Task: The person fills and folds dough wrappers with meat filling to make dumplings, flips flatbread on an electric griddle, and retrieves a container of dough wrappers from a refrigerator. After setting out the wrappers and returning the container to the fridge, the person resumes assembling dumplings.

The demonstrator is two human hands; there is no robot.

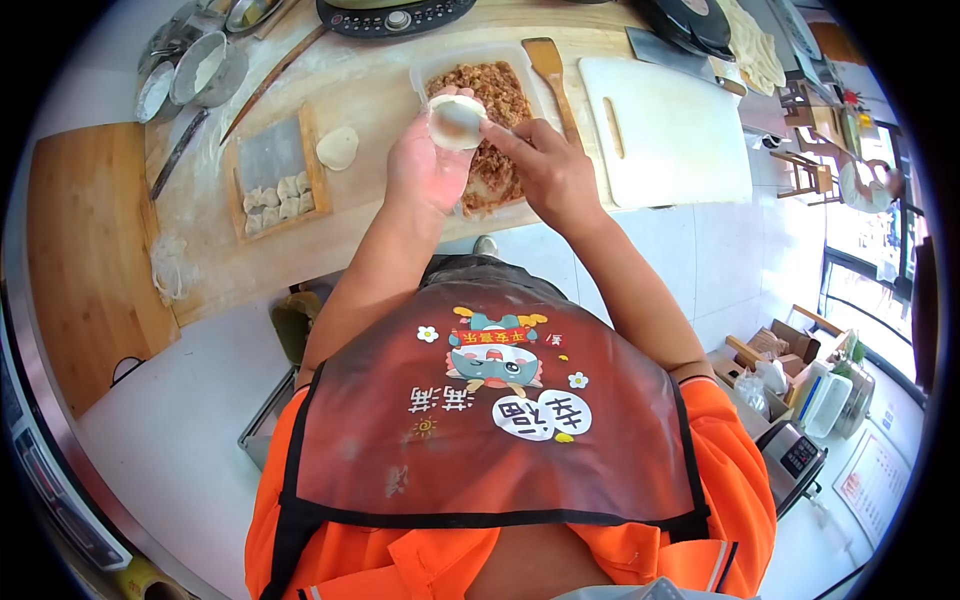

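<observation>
One pale, thin dough wrapper [458,120] is the centre of this clock face, seen from above, with 12 pointing away from the wearer. The left hand [424,165], at 7 o'clock, is cupped beneath it, bearing it on palm and fingers. The right hand [553,168], at 4, has curled fingers meeting the wrapper's edge; whether they pinch it or hold some tool cannot be told. A grey-brown patch marks the wrapper's middle — filling or shadow, too blurred to say. Beneath the hands, a plastic tub [418,72] of minced filling [497,88] shows from 1 to 5 o'clock. A wooden spatula [548,65] lies at 2, a white cutting board [680,140] at 3, a loose wrapper [337,148] near 9, and a wooden tray [314,160] of folded dumplings [277,202] between 8 and 9. A hard tug by the right fingers could tear the thin dough; a tipped left palm could drop it into the tub — and the loose wrapper, lying uncovered, might dry and crack.
</observation>
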